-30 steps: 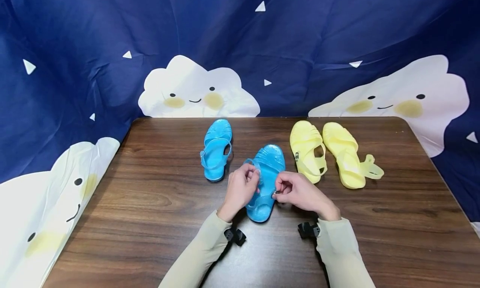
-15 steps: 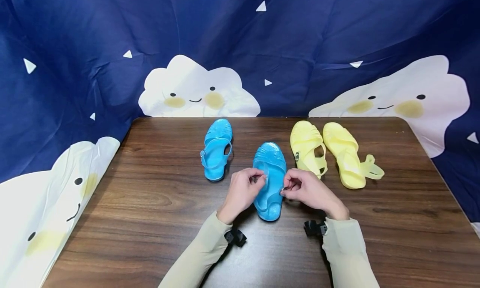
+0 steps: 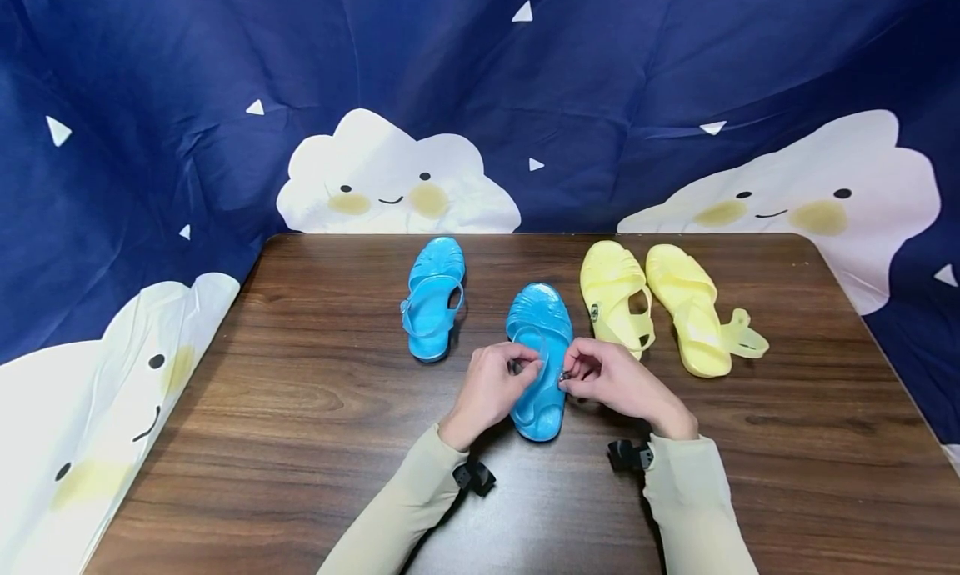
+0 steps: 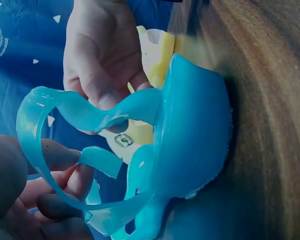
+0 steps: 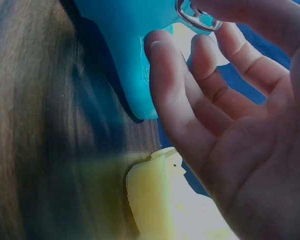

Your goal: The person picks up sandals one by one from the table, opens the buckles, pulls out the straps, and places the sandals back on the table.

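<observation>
A blue sandal [image 3: 539, 308] lies sole down on the table between the hands, toe pointing away. The left hand [image 3: 491, 387] pinches the end of its blue strap [image 4: 101, 161] between thumb and finger, above the sandal's left side. On the opposite side, the right hand [image 3: 618, 383] pinches a small metal buckle [image 5: 197, 17] at the sandal's edge. The left wrist view shows the strap looping up behind the heel [image 4: 195, 130], with the right hand [image 4: 105, 55] beyond it. In the right wrist view the buckle is partly covered by fingers [image 5: 167, 75].
Another blue sandal [image 3: 431, 300] stands farther back on the left, its strap looped. Two yellow sandals [image 3: 609, 279] are at the right, the outer one [image 3: 693, 317] with a loose strap spread sideways. A blue curtain [image 3: 585, 75] hangs behind the wooden table [image 3: 300, 350].
The held sandal has shifted right and turned straighter, and the right hand moved right with it. The left hand has moved right with the strap end, nearer the right hand.
</observation>
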Available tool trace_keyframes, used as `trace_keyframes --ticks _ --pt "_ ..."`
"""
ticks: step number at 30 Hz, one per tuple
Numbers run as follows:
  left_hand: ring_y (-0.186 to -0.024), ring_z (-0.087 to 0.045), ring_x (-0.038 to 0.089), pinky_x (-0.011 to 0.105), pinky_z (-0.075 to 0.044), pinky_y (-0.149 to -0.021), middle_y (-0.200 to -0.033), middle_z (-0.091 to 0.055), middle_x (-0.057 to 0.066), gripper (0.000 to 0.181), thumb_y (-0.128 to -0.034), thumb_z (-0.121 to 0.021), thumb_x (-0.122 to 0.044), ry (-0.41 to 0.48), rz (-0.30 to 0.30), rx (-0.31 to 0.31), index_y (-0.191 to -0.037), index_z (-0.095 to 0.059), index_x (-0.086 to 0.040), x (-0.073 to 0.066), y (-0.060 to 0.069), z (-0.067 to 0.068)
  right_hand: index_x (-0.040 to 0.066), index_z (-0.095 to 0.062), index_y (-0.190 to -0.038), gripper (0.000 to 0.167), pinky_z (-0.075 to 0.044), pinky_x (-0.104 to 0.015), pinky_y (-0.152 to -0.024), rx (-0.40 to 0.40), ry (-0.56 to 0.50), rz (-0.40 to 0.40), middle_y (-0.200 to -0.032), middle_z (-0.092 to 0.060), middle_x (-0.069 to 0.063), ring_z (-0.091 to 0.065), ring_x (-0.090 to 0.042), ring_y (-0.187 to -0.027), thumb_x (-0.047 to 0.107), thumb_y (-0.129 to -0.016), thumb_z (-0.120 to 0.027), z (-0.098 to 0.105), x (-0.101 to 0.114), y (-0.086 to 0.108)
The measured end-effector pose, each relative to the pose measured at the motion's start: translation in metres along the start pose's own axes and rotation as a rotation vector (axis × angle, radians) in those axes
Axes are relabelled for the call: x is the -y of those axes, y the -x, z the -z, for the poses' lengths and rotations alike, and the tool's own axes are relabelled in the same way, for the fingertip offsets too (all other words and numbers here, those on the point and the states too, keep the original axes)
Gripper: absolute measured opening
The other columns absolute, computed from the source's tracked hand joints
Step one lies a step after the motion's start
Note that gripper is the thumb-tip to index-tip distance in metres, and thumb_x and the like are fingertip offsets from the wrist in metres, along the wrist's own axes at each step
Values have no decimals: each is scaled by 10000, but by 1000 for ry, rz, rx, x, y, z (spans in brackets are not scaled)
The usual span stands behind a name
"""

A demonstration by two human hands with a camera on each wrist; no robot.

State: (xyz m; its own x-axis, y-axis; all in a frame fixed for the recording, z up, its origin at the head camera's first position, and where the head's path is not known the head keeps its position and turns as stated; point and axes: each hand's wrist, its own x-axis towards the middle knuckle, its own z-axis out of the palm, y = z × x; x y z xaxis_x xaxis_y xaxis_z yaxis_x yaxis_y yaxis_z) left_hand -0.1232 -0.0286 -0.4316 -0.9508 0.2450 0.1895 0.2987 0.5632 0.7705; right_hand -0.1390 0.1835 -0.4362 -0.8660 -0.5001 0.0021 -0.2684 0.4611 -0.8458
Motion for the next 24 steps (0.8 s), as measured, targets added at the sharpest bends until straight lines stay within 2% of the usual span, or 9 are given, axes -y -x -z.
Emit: trace_keyframes --ticks 8,12,24 --pt "-656 -599 39 147 -430 -563 -914 -750 5 119 -879 -698 -195 -49 -9 41 -916 -776 -112 -1 0 -1 136 -597 -915 193 -520 -253 -589 16 11 -38 -803 -629 2 -598 -146 -718 156 -823 -765 -1 2 -1" --pt "-651 -586 25 149 -416 -537 -923 -750 9 121 -879 -702 -198 -50 0 63 -922 -777 -114 -2 0 -1 137 -596 -928 202 -513 -244 -604 22 26 -48 -806 -622 6 -594 -155 -728 172 -824 -766 -1 4 -1" --pt "-675 -616 50 158 -415 -546 -920 -753 8 116 -871 -713 -192 -49 -1 68 -924 -779 -114 -2 1 -1 135 -590 -908 204 -509 -240 -608 25 23 -49 -796 -616 6 -591 -166 -727 186 -824 -769 1 3 0"
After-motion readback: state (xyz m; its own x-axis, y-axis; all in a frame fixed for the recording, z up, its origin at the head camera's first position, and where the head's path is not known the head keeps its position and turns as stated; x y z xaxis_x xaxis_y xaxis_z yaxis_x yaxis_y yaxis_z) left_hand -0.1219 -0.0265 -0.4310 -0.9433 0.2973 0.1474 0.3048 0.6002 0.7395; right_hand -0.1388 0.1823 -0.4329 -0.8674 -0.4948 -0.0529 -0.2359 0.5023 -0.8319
